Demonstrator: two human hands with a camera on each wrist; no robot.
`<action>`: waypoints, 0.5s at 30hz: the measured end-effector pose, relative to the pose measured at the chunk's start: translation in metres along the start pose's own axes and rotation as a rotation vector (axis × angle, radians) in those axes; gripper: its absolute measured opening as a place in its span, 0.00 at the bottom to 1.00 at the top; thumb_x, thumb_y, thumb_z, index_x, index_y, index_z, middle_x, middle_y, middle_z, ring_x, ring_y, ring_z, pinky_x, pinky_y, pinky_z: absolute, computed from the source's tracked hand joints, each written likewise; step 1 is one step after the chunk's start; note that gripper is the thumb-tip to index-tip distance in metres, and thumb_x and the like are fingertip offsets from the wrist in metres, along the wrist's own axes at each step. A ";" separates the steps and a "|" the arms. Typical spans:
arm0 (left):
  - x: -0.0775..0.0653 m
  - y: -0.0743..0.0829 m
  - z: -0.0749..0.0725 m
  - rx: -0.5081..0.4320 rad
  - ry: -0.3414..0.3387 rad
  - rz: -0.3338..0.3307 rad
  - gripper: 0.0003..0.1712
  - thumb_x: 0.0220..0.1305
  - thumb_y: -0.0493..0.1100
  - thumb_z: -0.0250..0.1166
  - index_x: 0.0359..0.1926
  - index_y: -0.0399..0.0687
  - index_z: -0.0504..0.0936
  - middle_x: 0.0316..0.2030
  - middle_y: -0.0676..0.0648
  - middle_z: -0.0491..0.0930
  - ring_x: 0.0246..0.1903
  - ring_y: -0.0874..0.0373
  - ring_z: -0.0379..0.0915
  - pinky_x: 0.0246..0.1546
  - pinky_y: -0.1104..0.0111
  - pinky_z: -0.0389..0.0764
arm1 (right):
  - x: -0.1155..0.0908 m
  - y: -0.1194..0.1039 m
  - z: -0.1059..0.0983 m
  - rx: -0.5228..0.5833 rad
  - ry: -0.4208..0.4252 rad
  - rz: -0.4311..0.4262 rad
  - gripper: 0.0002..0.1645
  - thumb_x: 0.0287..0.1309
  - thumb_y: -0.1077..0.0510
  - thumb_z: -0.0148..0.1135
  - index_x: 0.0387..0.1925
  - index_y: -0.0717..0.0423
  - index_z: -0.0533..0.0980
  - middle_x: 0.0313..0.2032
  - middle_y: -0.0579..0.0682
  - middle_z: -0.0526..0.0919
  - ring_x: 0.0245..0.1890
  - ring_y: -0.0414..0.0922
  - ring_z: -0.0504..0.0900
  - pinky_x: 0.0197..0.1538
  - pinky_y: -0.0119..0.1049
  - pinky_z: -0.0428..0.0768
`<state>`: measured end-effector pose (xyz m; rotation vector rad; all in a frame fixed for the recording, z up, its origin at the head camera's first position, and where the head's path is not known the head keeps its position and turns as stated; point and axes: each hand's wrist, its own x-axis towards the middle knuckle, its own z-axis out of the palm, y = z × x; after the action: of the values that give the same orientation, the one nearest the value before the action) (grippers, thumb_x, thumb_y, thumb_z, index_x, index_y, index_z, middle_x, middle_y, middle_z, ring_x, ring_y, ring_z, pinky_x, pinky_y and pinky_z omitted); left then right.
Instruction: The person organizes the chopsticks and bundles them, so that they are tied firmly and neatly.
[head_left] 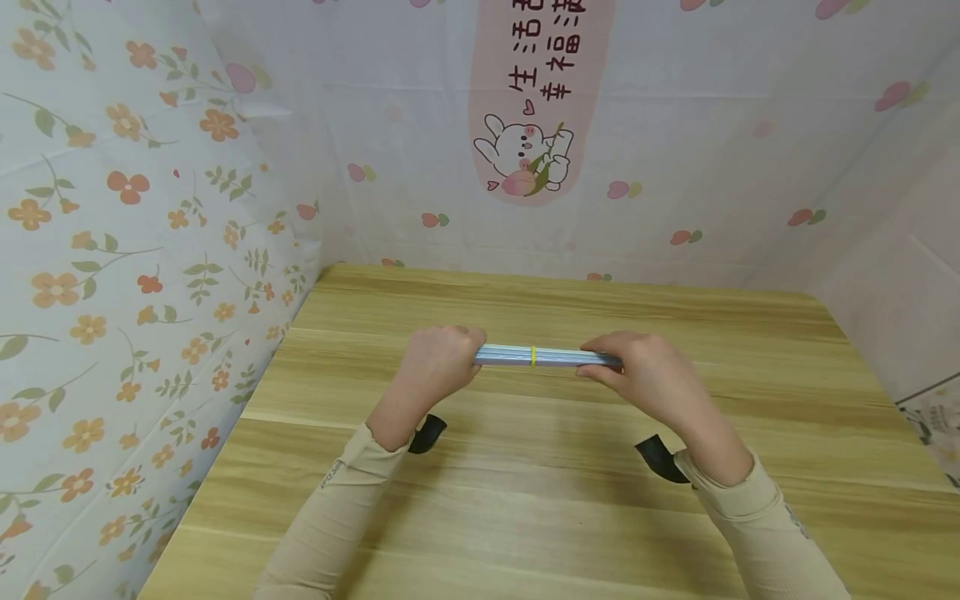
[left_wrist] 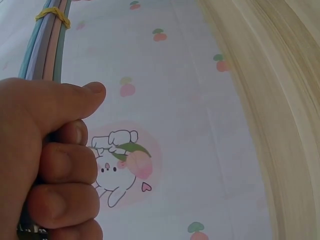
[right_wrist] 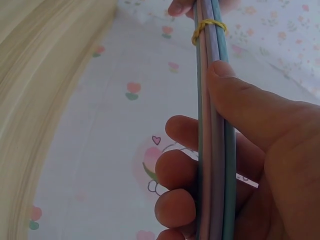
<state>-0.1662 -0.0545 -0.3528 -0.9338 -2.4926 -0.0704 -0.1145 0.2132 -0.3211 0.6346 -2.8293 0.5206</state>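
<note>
A bundle of long, slim pastel sticks (head_left: 506,356) in blue, purple, pink and green lies crosswise between both hands, over the table. A yellow rubber band (head_left: 533,356) wraps its middle. My left hand (head_left: 442,362) grips the left end in a fist, with fingers curled round it in the left wrist view. At the other end my right hand (head_left: 645,367) holds the sticks, thumb (right_wrist: 240,92) along one side and fingers behind. The left end is hidden inside the fist.
A wood-grain table (head_left: 525,517) spreads below the hands. Behind it hangs a white cloth (head_left: 390,167) printed with a rabbit and tulips, and a flowered cloth (head_left: 150,250) stands on the left. Black curved pieces (head_left: 428,434) show beside both wrists.
</note>
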 end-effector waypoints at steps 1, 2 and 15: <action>0.000 0.000 0.000 -0.001 -0.002 0.000 0.12 0.53 0.40 0.69 0.20 0.49 0.74 0.13 0.53 0.70 0.13 0.63 0.51 0.11 0.72 0.56 | 0.000 0.001 0.000 -0.002 0.006 -0.002 0.17 0.50 0.51 0.71 0.41 0.54 0.83 0.35 0.48 0.86 0.23 0.35 0.74 0.27 0.32 0.72; 0.000 0.000 0.000 -0.002 -0.006 -0.001 0.12 0.53 0.39 0.69 0.20 0.49 0.74 0.13 0.53 0.70 0.13 0.63 0.51 0.11 0.72 0.56 | -0.001 0.001 -0.001 -0.004 0.010 -0.002 0.17 0.50 0.51 0.71 0.41 0.55 0.83 0.35 0.48 0.87 0.23 0.35 0.74 0.27 0.32 0.72; 0.000 -0.001 -0.005 -0.029 0.003 0.014 0.13 0.53 0.39 0.69 0.19 0.49 0.72 0.12 0.54 0.65 0.14 0.63 0.49 0.13 0.72 0.54 | -0.007 0.008 -0.004 -0.008 0.000 0.032 0.12 0.49 0.50 0.71 0.33 0.53 0.83 0.27 0.44 0.84 0.19 0.35 0.68 0.24 0.30 0.67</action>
<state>-0.1644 -0.0560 -0.3483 -0.9618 -2.4878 -0.1031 -0.1120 0.2243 -0.3215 0.5885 -2.8446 0.5148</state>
